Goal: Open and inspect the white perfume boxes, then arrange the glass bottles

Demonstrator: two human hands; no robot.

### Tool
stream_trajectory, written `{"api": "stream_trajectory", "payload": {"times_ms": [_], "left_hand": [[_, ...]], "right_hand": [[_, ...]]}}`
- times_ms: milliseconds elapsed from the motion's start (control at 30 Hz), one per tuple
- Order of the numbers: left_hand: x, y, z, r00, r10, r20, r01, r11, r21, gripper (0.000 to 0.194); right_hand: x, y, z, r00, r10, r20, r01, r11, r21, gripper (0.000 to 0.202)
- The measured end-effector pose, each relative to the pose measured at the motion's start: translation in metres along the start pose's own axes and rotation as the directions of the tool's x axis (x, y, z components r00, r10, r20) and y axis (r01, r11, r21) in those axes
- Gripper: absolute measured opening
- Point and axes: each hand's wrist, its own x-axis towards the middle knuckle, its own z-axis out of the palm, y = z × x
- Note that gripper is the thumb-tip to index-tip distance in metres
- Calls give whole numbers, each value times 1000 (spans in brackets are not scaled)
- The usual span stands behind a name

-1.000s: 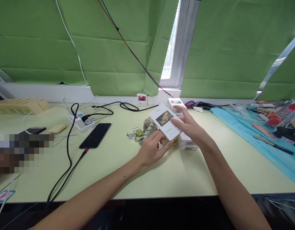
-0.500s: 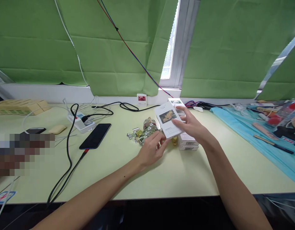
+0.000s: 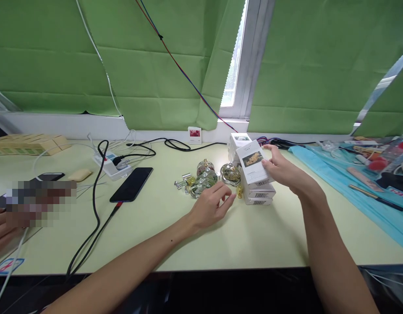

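Observation:
My right hand (image 3: pixel 278 168) grips a white box (image 3: pixel 253 162) with a picture of yellow flowers on its face, tilted over a stack of white boxes (image 3: pixel 258 194). Another white box (image 3: pixel 240 140) stands behind it. My left hand (image 3: pixel 213 203) rests near the table surface, fingers loosely curled and apart, with nothing visible in it. Just beyond it lie glass jars (image 3: pixel 204 176) with gold knobs, and another round glass jar (image 3: pixel 230 173) sits between them and the boxes. Small clear and yellow pieces (image 3: pixel 185 181) lie at the left of the jars.
A black phone (image 3: pixel 131 185) with a cable and a white power strip (image 3: pixel 113 165) are on the left. Another person's hand (image 3: pixel 1 229) is at the far left. Blue sheeting (image 3: pixel 361 198) with a pen and bottles covers the right side. A small card (image 3: pixel 194 135) leans at the back.
My right hand has moved right with the white box, over the stack. My left hand no longer touches the box. The round glass jar beside the stack has come into view.

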Motion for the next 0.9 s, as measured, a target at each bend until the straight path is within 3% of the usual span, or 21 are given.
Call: {"api": "stream_trajectory", "payload": {"times_ms": [233, 500, 633, 900], "left_hand": [[-1, 0, 0, 1000, -12, 20, 13, 999, -33, 18], [-1, 1, -1, 999, -23, 48, 24, 999, -27, 19], [-1, 1, 0, 996, -36, 76, 38, 999, -22, 21], [-2, 3, 1, 989, -36, 140, 39, 999, -18, 22]], "right_hand": [[0, 1, -5, 999, 37, 0, -37, 994, -101, 65], [0, -7, -3, 978, 208, 19, -191, 927, -323, 65], [1, -10, -1, 978, 210, -21, -197, 875, -443, 63], [8, -3, 2, 978, 183, -97, -207, 850, -483, 65]]}}
